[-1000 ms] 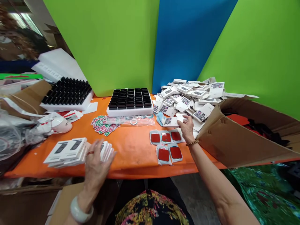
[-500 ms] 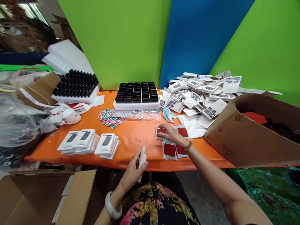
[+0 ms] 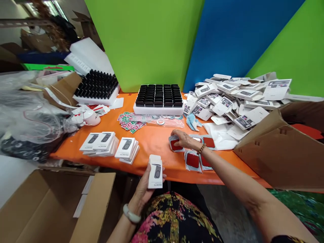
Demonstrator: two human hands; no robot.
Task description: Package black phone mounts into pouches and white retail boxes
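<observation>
The person's arms are bare. The left hand (image 3: 144,189) has a white bangle at the wrist. The right hand (image 3: 184,140) has a brown bead bracelet. The dress is black with bright flowers.

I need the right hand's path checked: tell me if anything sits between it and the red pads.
Nothing visible does. The right hand already rests on the leftmost red pad; the left hand holds a white box apart, nearer the table edge.
</observation>
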